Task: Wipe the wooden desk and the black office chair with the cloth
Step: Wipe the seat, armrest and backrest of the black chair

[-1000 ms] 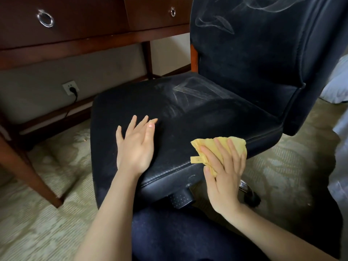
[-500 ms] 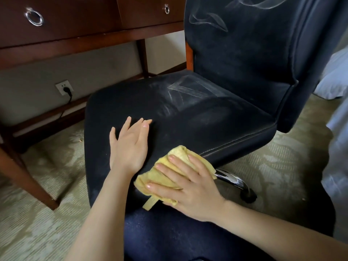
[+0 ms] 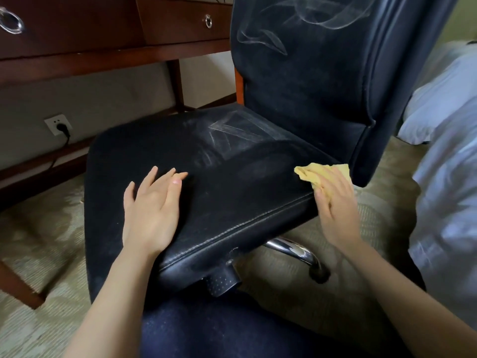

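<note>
The black office chair (image 3: pixel 245 161) fills the middle of the view, with pale dust streaks on its seat and backrest. My left hand (image 3: pixel 152 210) lies flat and open on the near left part of the seat. My right hand (image 3: pixel 335 208) presses a yellow cloth (image 3: pixel 317 173) against the seat's right front corner, just below the backrest. The wooden desk (image 3: pixel 103 52) stands behind the chair at the upper left, its two drawers showing metal ring pulls.
A chrome chair leg with a caster (image 3: pixel 304 254) sticks out under the seat's right side. A wall socket with a black plug (image 3: pixel 58 125) sits under the desk. White bedding (image 3: pixel 444 156) lies at the right. My dark-clothed leg (image 3: pixel 219 329) is at the bottom, over patterned carpet.
My right hand has swept the cloth along the seat's front edge from the near left, by my left hand, to the right corner. My left hand has stayed flat on the seat.
</note>
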`<action>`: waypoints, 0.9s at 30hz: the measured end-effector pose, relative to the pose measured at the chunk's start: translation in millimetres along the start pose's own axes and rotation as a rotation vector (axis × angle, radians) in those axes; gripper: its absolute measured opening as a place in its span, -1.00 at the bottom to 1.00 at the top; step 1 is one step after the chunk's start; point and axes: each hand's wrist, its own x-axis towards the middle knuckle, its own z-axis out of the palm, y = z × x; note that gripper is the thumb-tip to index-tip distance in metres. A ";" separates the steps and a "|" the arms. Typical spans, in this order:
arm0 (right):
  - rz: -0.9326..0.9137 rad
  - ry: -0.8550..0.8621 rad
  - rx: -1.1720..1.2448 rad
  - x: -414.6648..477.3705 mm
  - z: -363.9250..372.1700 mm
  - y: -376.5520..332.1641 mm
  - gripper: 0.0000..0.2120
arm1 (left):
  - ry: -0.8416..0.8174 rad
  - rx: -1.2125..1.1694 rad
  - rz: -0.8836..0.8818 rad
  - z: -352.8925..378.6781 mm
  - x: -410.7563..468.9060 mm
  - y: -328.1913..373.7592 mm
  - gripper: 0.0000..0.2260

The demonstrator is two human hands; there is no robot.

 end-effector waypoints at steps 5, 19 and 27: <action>0.101 -0.198 -0.185 54.4 -7.9 22.3 -0.66 | -0.007 0.053 -0.020 2.2 1.6 -0.6 -0.42; -0.130 -0.613 -0.438 108.4 51.3 -77.7 -0.57 | -0.083 0.190 -0.052 5.3 5.1 3.5 -0.43; -0.149 -0.613 -0.093 42.9 22.9 -107.6 -0.56 | -0.101 0.183 -0.062 2.6 4.8 5.8 -0.49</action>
